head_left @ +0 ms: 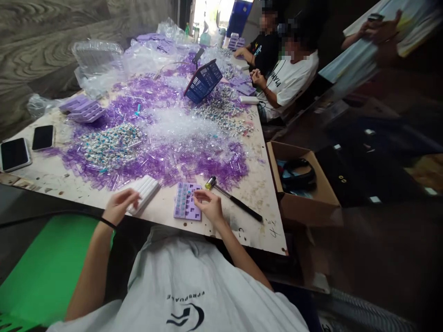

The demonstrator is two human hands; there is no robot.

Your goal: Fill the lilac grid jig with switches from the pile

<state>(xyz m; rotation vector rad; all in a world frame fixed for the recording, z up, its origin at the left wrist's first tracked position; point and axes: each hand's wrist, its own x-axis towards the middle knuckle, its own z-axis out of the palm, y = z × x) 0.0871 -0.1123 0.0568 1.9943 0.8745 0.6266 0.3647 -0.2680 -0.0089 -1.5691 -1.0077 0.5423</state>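
Hovering over the right part of a purple tray [189, 216], the right hand [209, 203] has its thumb and fingers drawn close together; I cannot tell whether a small part sits between the tips. The left hand [122, 201] is half curled, thumb near fingers, at the near end of some white bars [147, 188]; whether it has hold of anything is unclear. The tray lies flat near the table's [256, 189] front edge, between the hands but nearer the right, its left columns filled and some dark square slots showing at right. Just right of it lies a hammer [238, 201], handle slanting toward the near right. Beyond spread purple pieces [155, 161], clear pieces [180, 124] and a white-and-blue heap [110, 145]. Farther off, a blue basket [203, 82] stands tilted, and two co-workers sit along the right side.
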